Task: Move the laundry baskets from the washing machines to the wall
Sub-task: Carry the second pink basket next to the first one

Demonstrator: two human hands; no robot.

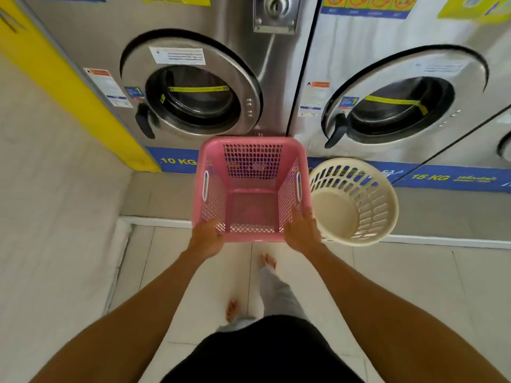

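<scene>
Two laundry baskets, one pink point(250, 186) and one cream point(356, 201); two full washing machines point(193, 78) point(401, 78); two hands point(206, 239) point(301, 230)

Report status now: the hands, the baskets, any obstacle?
Left hand and right hand grip pink basket near rim. Cream basket waits, touching its right side.

Pink square basket point(250, 172): mesh walls, empty; near rim gripped at both corners by left hand point(206, 240) and right hand point(301, 233). Cream round basket point(359, 205): slotted, empty, tilted, just right of the right hand, touching the pink one. Washing machines point(193, 98) beyond both hands, doors closed.
</scene>
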